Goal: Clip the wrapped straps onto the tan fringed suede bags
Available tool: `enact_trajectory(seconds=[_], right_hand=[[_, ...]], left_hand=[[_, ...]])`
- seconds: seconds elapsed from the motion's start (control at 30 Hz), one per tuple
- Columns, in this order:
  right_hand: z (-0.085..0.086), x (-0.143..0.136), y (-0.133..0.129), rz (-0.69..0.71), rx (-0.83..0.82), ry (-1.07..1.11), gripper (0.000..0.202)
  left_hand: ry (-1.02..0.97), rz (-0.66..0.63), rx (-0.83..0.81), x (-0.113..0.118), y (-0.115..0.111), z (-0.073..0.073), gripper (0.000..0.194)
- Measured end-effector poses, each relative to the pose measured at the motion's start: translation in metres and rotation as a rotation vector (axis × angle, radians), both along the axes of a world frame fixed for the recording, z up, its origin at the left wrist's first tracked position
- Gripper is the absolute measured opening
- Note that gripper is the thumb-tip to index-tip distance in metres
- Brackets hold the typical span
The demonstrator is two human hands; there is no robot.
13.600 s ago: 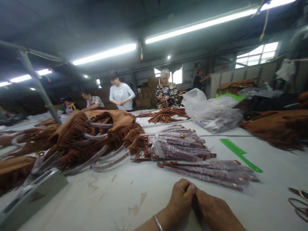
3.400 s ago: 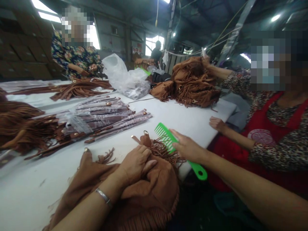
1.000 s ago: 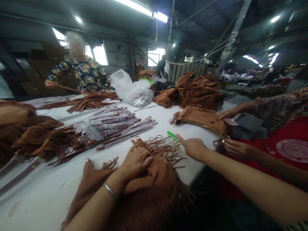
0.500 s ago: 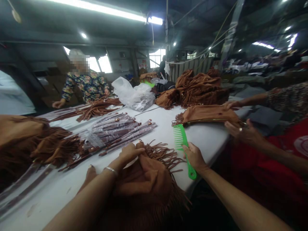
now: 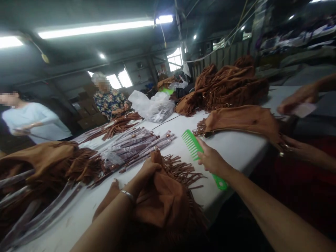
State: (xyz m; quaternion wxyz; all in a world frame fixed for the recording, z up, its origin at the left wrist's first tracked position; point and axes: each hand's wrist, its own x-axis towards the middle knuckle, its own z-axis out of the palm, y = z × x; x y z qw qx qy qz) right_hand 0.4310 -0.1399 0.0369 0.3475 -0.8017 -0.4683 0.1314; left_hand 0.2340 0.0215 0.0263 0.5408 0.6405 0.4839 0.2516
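My left hand [image 5: 147, 172], with a bracelet at its wrist, is closed on the top edge of a brown fringed bag [image 5: 166, 196]. The bag lies at the near edge of the white table [image 5: 236, 150], its fringe [image 5: 181, 171] spread out to the right. My right hand [image 5: 214, 159] grips a green wide-toothed comb [image 5: 193, 145] by its handle. The comb's teeth point left, above the table and apart from the fringe.
Plastic-wrapped brown straps [image 5: 131, 143] lie beyond my left hand; a fringed bag [image 5: 44, 157] sits at left. More bags [image 5: 231, 87] are piled at the back. At right, a co-worker's hands [image 5: 299, 99] are by another bag [image 5: 241, 119]. Two people stand across the table.
The comb has tilted, its toothed end swinging left and up. My view has turned left, bringing a second person into sight. The co-worker's upper hand has left the bag and holds something pale.
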Motion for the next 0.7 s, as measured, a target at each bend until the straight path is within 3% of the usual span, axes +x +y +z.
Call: enact_trajectory(seconds=[0.07,0.17,0.27,0.33,0.43,0.53,0.7], right_hand=[[0.012,-0.026,0.015,0.158,-0.085,-0.217,0.061],[0.011,-0.076,0.037,0.362,-0.221,-0.509,0.057],[-0.003,-0.112,0.049,0.398,-0.289,-0.567,0.054],[-0.011,-0.12,0.051,0.386,-0.339,-0.579,0.055],[-0.013,-0.106,0.046,0.33,-0.414,-0.595,0.056],[-0.003,-0.072,0.035,0.236,-0.454,-0.627,0.057],[0.025,-0.007,0.006,-0.047,-0.494,-0.662,0.058]], left_hand=[[0.111,-0.006,0.065,-0.003,-0.001,-0.001,0.017],[0.222,-0.006,0.114,-0.011,-0.004,-0.004,0.011],[0.273,-0.03,0.13,-0.03,-0.006,-0.005,0.007],[0.273,-0.037,0.143,-0.049,-0.006,-0.005,0.005],[0.24,-0.032,0.17,-0.086,-0.002,0.0,0.007],[0.162,-0.052,0.17,-0.119,0.002,0.003,0.014],[0.014,-0.029,0.156,-0.142,0.011,-0.005,0.029]])
